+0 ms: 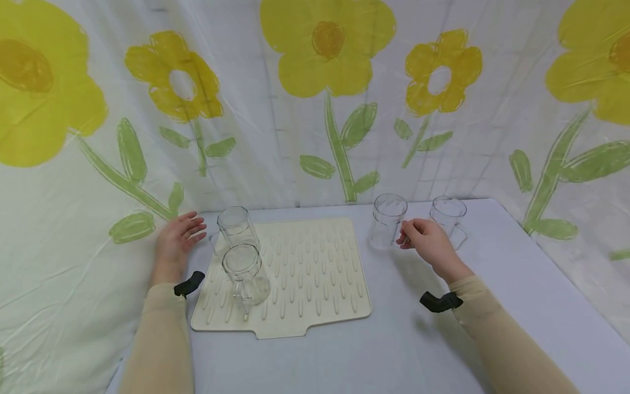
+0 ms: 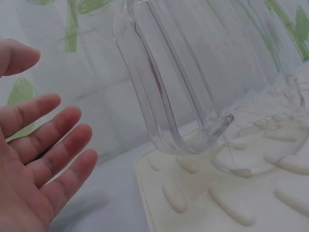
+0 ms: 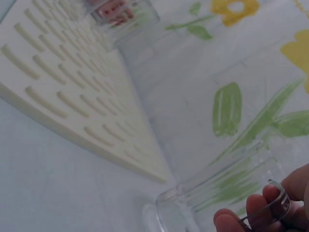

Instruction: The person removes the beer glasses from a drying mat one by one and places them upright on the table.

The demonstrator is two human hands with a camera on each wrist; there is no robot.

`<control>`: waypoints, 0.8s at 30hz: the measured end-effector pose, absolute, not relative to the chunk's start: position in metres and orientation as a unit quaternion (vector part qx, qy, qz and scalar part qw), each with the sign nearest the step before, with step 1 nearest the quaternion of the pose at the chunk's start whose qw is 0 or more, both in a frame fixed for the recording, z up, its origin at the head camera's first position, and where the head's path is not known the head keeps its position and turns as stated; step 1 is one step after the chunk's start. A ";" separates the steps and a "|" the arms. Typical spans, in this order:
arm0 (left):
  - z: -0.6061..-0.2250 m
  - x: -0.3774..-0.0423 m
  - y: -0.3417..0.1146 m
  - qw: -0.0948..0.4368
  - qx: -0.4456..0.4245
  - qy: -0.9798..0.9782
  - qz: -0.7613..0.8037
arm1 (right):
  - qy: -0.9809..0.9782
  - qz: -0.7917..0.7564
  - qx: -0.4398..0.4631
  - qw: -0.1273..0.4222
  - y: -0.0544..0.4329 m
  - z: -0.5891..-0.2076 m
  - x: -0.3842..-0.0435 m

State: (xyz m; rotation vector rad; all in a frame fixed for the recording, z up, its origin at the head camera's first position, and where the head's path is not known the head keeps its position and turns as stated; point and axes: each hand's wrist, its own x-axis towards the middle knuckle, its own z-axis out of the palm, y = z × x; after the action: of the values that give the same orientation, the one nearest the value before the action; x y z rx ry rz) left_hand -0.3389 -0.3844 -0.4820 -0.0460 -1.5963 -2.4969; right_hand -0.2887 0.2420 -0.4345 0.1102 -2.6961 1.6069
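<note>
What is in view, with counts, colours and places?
Curtain: 1, white, yellow-flowered, background
Table: 1, white, before curtain
Mat: 1, cream, on table
Far mug: 1, clear, mat's left side
Near mug: 1, clear, mat's left side
Held mug: 1, clear, right of mat
Rightmost mug: 1, clear, right of held mug
Mounts: 2, black, by sleeves
Sleeves: 2, beige, lower left and right
Left hand: 1, bare, left of mat
Right hand: 1, bare, on held mug
</note>
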 end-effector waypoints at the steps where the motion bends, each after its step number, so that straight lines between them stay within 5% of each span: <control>1: -0.485 -0.339 -0.385 0.086 -0.014 -0.539 -0.838 | -0.859 0.511 0.034 0.000 0.242 -0.436 -0.289; 24: -0.499 -0.342 -0.384 0.058 0.015 -0.579 -0.813 | -0.866 0.497 0.036 -0.042 0.246 -0.442 -0.295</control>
State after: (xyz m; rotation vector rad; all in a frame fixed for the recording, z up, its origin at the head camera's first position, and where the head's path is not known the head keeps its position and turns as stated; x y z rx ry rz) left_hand -0.3425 -0.3836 -0.4992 0.0440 -1.7550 -2.4634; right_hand -0.2946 0.2457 -0.4415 0.1151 -2.7954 1.6053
